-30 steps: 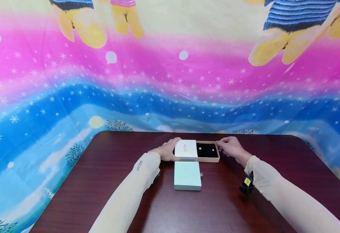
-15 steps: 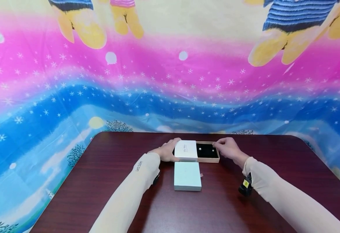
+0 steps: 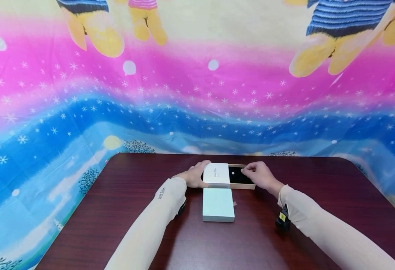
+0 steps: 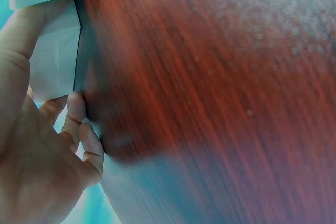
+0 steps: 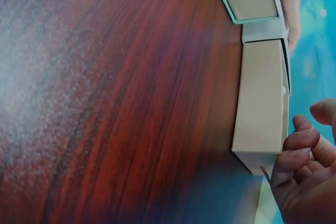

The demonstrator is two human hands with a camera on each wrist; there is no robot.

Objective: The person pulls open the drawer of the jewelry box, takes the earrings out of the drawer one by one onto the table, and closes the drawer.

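A white slide-out jewelry box (image 3: pixel 216 173) lies on the table in the head view, its drawer (image 3: pixel 243 186) pulled out to the right. On the drawer's black pad (image 3: pixel 235 179) shows one pearl stud earring (image 3: pixel 232 173); the spot farther right is covered by my right hand. My left hand (image 3: pixel 195 175) holds the box sleeve at its left side, thumb at the near edge. My right hand (image 3: pixel 261 175) is over the drawer's right part, fingers bent; in the right wrist view thumb and finger stand slightly apart, nothing visible between them. A pale mint box (image 3: pixel 217 204) lies in front.
A small ribbon tab (image 3: pixel 235 203) sticks out from the mint box's right side. The dark red wooden table (image 3: pixel 133 210) reaches to a printed cloth backdrop (image 3: pixel 197 93) behind its far edge.
My right hand has moved left from the drawer's right end to over the black pad, covering the right-hand pearl stud. The left hand and both boxes have stayed in place.
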